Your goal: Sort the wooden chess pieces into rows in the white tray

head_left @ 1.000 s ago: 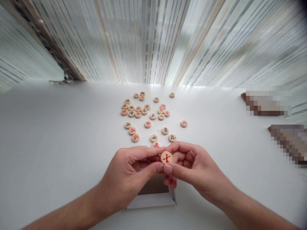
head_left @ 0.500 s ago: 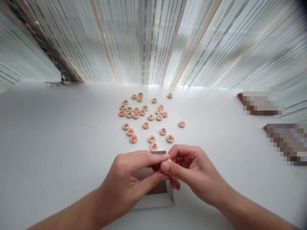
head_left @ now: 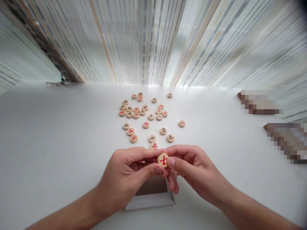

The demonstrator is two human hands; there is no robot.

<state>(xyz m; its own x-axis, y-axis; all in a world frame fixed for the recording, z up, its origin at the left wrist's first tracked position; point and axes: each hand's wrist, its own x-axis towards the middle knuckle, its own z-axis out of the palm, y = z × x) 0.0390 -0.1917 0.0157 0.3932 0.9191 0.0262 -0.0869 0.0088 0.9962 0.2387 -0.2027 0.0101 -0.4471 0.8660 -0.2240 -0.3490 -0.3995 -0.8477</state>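
Observation:
A round wooden xiangqi piece [head_left: 163,160] with a red character faces me, held between both hands above a box. My left hand [head_left: 131,171] is closed, its thumb and forefinger at the piece's left and lower edge. From the right, the thumb and fingers of my right hand [head_left: 192,166] pinch the same piece. A bit of pale wood shows inside the left palm, too hidden to name. Under the hands lies an open white box [head_left: 153,200] with a brown inside; the hands cover its far part. Just beyond, a red-marked piece [head_left: 154,145] lies partly behind my fingers.
Several more xiangqi pieces [head_left: 146,125], marked red or black, are scattered face up over the white table [head_left: 72,153]. Two blurred-out brown-edged objects [head_left: 261,102] sit at the right. A striped curtain [head_left: 148,41] hangs along the far edge.
The piece between my hands has turned so its red face shows; before, mostly fingers hid it. The left thumb has shifted up and left. The pieces on the table look unmoved.

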